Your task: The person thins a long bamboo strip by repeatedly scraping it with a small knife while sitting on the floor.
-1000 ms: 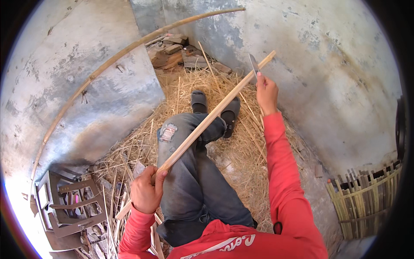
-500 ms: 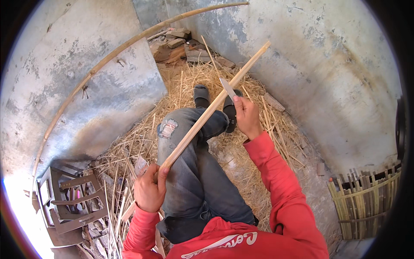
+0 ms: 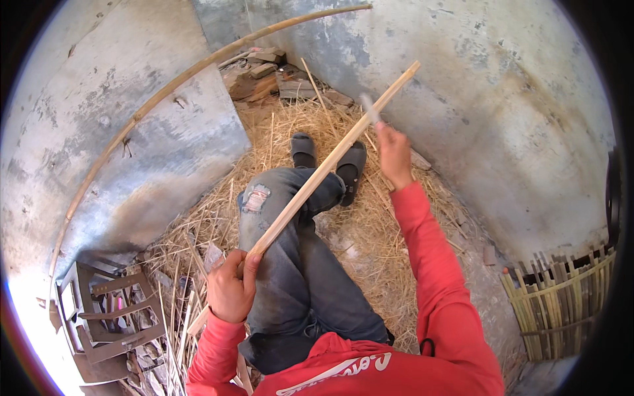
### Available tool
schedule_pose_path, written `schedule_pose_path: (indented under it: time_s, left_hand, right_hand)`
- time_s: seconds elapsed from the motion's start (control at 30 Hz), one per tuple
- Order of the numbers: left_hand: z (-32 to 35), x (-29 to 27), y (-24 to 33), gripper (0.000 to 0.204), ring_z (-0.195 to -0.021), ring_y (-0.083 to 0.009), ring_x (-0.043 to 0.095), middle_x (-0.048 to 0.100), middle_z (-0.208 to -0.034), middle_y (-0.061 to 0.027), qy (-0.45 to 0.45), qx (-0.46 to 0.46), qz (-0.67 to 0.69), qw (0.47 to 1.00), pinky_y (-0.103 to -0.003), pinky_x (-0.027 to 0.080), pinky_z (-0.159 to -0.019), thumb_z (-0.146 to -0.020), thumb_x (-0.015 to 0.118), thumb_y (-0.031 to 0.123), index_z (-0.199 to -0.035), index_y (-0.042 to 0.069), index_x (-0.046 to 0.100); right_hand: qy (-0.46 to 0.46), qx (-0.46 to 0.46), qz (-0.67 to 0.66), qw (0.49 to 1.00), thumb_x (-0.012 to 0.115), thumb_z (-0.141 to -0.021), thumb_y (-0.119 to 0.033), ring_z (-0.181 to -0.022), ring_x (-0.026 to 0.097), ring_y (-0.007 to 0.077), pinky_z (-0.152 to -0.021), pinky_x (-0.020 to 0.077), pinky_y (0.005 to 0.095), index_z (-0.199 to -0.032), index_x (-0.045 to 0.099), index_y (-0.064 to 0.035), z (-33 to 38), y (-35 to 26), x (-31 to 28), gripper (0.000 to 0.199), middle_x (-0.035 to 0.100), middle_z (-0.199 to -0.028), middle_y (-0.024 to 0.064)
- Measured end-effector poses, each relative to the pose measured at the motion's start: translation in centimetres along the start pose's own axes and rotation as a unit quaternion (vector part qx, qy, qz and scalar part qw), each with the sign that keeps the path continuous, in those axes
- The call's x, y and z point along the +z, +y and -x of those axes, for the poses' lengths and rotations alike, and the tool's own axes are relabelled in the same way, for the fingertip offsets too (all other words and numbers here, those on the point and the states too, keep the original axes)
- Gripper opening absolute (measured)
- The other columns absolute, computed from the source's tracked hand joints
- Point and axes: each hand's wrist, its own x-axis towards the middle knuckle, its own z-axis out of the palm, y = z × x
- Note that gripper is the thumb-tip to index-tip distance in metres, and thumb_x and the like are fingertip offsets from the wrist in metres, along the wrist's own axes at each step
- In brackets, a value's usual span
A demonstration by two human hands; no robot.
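Note:
A long pale strip of split bamboo or wood [image 3: 319, 173] slants from lower left to upper right across my raised knee. My left hand [image 3: 231, 285] is closed around its lower end. My right hand [image 3: 395, 155] grips a knife [image 3: 370, 109], whose blade is smeared by motion and lies across the strip near its far end. Whether the edge touches the wood I cannot tell. The knife's handle is hidden inside my fist.
Shavings [image 3: 360, 264] cover the floor around my sandals [image 3: 352, 165]. A brown frame [image 3: 122, 310] stands at the left, beside loose slats. A long bent pole [image 3: 135, 119] leans along the left wall. At the right is a slatted basket [image 3: 558, 300]; bricks [image 3: 264, 66] lie in the far corner.
My right hand and the knife have moved away from me, up along the strip toward its far end. My left hand has kept its hold in nearly the same place.

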Motion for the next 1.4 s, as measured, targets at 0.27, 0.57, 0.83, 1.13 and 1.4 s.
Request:
schedule_pose_path:
  time_s: [0.27,0.57,0.83,1.13,1.4]
  left_hand:
    - [0.2,-0.1,-0.3,0.029,-0.05,-0.0266,0.054,0.056,-0.059,-0.0143,0.024,0.009,-0.01,1.0,-0.038,0.041,-0.052,-0.1,0.068,0.028,-0.087,0.001,0.065]
    - [-0.6,0.6,0.6,0.029,-0.054,-0.0334,0.06,0.058,-0.062,-0.0165,0.031,0.01,0.005,0.999,-0.04,0.044,-0.053,-0.1,0.069,0.029,-0.088,0.003,0.066]
    - [-1.5,2.2,2.1,0.031,-0.058,-0.0398,0.061,0.061,-0.065,-0.019,0.044,0.021,0.001,0.999,-0.044,0.045,-0.055,-0.1,0.069,0.03,-0.087,0.002,0.064]
    - [-2.2,2.5,3.0,0.03,-0.062,-0.0426,0.063,0.063,-0.067,-0.0201,0.029,0.007,-0.014,0.999,-0.046,0.046,-0.056,-0.099,0.069,0.031,-0.09,0.003,0.064]
    - [-2.2,2.4,3.6,0.03,-0.064,-0.0426,0.064,0.063,-0.069,-0.0216,0.027,-0.026,0.003,0.999,-0.046,0.046,-0.057,-0.1,0.067,0.031,-0.092,0.002,0.065]
  right_hand:
    - [-0.077,-0.129,0.002,0.989,0.055,-0.107,-0.034,-0.049,0.05,0.0256,-0.051,0.0386,0.0417,-0.086,0.069,0.0013,5.3,-2.6,3.5,0.043,0.051,-0.056,0.0162]
    - [-0.025,-0.12,0.013,0.992,0.054,-0.107,-0.029,-0.05,0.052,0.0308,-0.052,0.0394,0.0426,-0.08,0.065,0.0013,4.1,-2.8,4.0,0.042,0.054,-0.058,0.0183]
    - [-0.01,0.01,0.04,0.999,0.056,-0.106,-0.032,-0.057,0.065,0.0317,-0.056,0.0457,0.0418,-0.091,0.072,0.002,2.0,-2.7,2.0,0.041,0.064,-0.067,0.0212]
    - [-0.007,-0.057,0.0,0.998,0.057,-0.104,-0.029,-0.049,0.052,0.0213,-0.049,0.0389,0.0396,-0.094,0.074,0.0001,2.5,-3.4,2.5,0.035,0.056,-0.059,0.0138]
    - [-0.068,-0.073,-0.068,0.993,0.057,-0.106,-0.028,-0.049,0.055,0.0317,-0.052,0.0436,0.0421,-0.085,0.066,0.0012,6.6,-7.0,3.9,0.038,0.057,-0.062,0.0209]
